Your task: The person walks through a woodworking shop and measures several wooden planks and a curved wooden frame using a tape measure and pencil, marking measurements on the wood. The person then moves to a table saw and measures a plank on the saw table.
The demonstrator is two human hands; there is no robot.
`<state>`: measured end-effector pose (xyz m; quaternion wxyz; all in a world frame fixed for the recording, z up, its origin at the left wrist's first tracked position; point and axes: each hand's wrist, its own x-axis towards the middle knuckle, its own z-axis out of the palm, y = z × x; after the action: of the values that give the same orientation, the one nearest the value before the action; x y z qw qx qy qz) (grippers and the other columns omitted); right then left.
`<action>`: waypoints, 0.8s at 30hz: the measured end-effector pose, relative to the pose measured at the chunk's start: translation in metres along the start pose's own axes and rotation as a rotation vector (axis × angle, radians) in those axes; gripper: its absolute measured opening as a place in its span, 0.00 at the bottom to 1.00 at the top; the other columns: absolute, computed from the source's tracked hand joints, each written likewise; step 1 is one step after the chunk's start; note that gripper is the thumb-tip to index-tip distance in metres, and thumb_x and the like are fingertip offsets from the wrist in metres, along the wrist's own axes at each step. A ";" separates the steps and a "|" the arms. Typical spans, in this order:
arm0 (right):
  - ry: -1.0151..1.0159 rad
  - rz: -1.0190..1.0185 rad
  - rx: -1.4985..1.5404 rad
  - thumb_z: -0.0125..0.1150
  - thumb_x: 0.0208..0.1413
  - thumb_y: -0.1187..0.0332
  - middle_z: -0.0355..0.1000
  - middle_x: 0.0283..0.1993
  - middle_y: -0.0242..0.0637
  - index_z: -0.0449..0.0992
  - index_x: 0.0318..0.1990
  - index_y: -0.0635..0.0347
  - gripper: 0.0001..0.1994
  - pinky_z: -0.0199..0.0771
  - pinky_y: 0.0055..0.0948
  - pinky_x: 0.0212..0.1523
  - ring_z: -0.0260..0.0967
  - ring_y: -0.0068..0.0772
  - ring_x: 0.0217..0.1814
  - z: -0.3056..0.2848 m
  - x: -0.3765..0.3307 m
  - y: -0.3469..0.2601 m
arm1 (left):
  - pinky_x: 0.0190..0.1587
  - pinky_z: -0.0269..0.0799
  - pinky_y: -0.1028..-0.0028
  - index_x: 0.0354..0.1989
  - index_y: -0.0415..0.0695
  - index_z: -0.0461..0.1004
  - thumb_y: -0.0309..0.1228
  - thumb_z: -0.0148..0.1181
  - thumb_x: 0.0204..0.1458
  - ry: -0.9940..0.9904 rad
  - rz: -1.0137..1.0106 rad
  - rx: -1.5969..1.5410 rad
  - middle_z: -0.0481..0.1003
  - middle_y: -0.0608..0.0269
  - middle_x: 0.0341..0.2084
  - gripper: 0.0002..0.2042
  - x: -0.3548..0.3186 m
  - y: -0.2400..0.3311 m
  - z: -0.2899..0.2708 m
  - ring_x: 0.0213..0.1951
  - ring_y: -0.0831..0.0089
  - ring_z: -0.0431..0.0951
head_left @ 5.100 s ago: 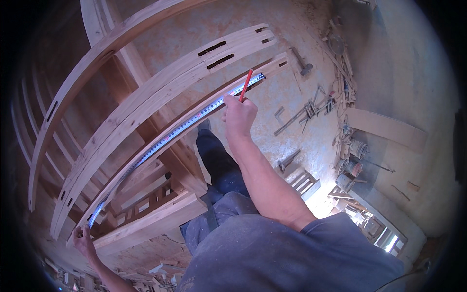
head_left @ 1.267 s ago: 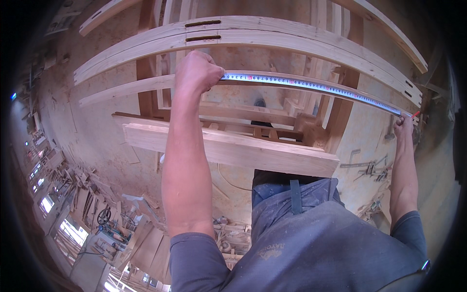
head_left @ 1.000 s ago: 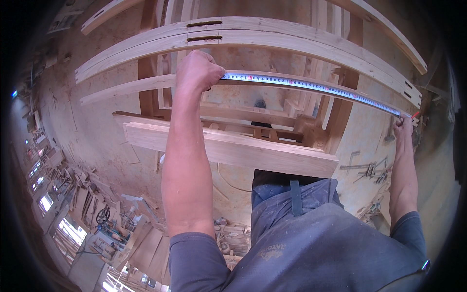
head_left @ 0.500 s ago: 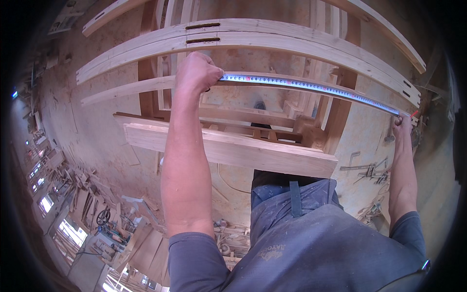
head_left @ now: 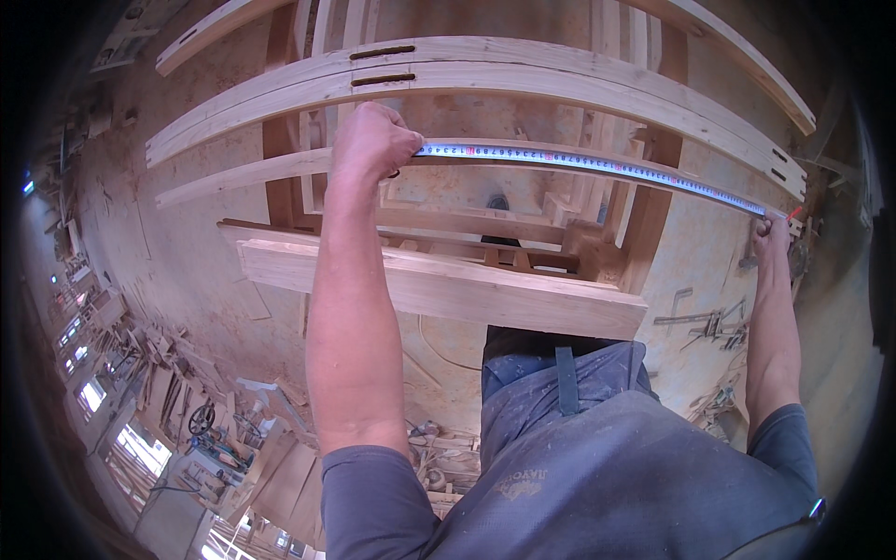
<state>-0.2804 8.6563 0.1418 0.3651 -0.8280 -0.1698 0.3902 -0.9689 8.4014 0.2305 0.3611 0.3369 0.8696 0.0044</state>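
A tape measure (head_left: pixel 579 163) is pulled out, its blade running along a narrow wooden rail (head_left: pixel 247 177). My left hand (head_left: pixel 373 140) is closed around one end of the tape, over the left part of that rail; a dark bit shows under the fingers. At the rail's right end, my right hand (head_left: pixel 772 231) pinches the blade's other end. Something thin and red (head_left: pixel 794 214) sticks out beside it. Just beyond lie two pale wooden rails (head_left: pixel 523 70) side by side, with slots cut near the left-middle and the right ends.
A wide board (head_left: pixel 448 287) lies across the brown wooden frame (head_left: pixel 644 219) nearest my body. More rails (head_left: pixel 737 61) rest at the far side. Metal clamps (head_left: pixel 714 322) lie on the floor at right. Wood offcuts and a machine with a handwheel (head_left: pixel 201 418) stand at lower left.
My left hand has shifted slightly left along the rail with its end of the tape. The right hand stays at the right end, almost unmoved.
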 end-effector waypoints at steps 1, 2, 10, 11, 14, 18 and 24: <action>0.015 -0.001 0.015 0.62 0.57 0.81 0.61 0.18 0.22 0.68 0.30 0.49 0.13 0.51 0.19 0.10 0.56 0.17 0.13 -0.001 0.003 0.000 | 0.39 0.78 0.65 0.28 0.40 0.87 0.39 0.74 0.43 0.002 0.010 -0.003 0.83 0.54 0.25 0.13 0.000 0.000 0.000 0.29 0.65 0.84; 0.030 -0.001 0.030 0.62 0.57 0.80 0.61 0.18 0.22 0.67 0.30 0.49 0.13 0.51 0.19 0.10 0.56 0.18 0.13 -0.002 0.008 0.001 | 0.39 0.78 0.65 0.28 0.40 0.87 0.39 0.74 0.43 -0.001 0.008 -0.004 0.83 0.54 0.25 0.13 0.001 0.001 0.000 0.29 0.65 0.84; -0.018 -0.013 0.034 0.61 0.58 0.81 0.61 0.19 0.23 0.66 0.30 0.50 0.13 0.53 0.19 0.12 0.57 0.17 0.14 0.000 0.010 0.003 | 0.39 0.78 0.65 0.28 0.40 0.87 0.39 0.75 0.42 -0.012 -0.021 -0.018 0.83 0.54 0.24 0.13 -0.002 0.001 -0.002 0.28 0.65 0.83; -0.029 -0.013 0.015 0.60 0.58 0.81 0.62 0.20 0.23 0.66 0.31 0.50 0.12 0.54 0.19 0.12 0.57 0.17 0.15 0.000 0.006 0.002 | 0.38 0.78 0.65 0.28 0.40 0.87 0.39 0.75 0.42 -0.013 -0.029 -0.021 0.83 0.53 0.24 0.13 -0.002 0.001 -0.002 0.28 0.65 0.83; -0.070 -0.011 0.028 0.60 0.58 0.81 0.62 0.22 0.23 0.68 0.34 0.50 0.11 0.55 0.21 0.14 0.59 0.18 0.17 -0.012 0.020 0.005 | 0.38 0.78 0.63 0.29 0.40 0.87 0.37 0.73 0.43 -0.008 0.002 -0.011 0.83 0.51 0.25 0.12 0.000 0.002 -0.003 0.28 0.63 0.83; -0.103 -0.075 -0.049 0.64 0.59 0.67 0.64 0.27 0.24 0.72 0.40 0.46 0.06 0.57 0.26 0.19 0.60 0.20 0.24 -0.007 -0.014 0.011 | 0.38 0.79 0.58 0.28 0.39 0.85 0.36 0.66 0.43 -0.012 0.092 0.149 0.81 0.42 0.24 0.12 0.010 -0.014 0.003 0.30 0.52 0.84; -0.025 0.006 0.172 0.56 0.71 0.61 0.61 0.26 0.24 0.68 0.40 0.45 0.06 0.55 0.23 0.20 0.54 0.18 0.21 0.013 -0.035 0.013 | 0.27 0.69 0.62 0.19 0.34 0.81 0.35 0.65 0.39 0.020 0.155 0.129 0.70 0.57 0.11 0.13 0.032 -0.038 0.010 0.19 0.70 0.72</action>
<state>-0.3130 8.6339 0.1444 0.4316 -0.7891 -0.1376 0.4148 -1.0011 8.3881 0.1932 0.3284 0.4257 0.8429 -0.0206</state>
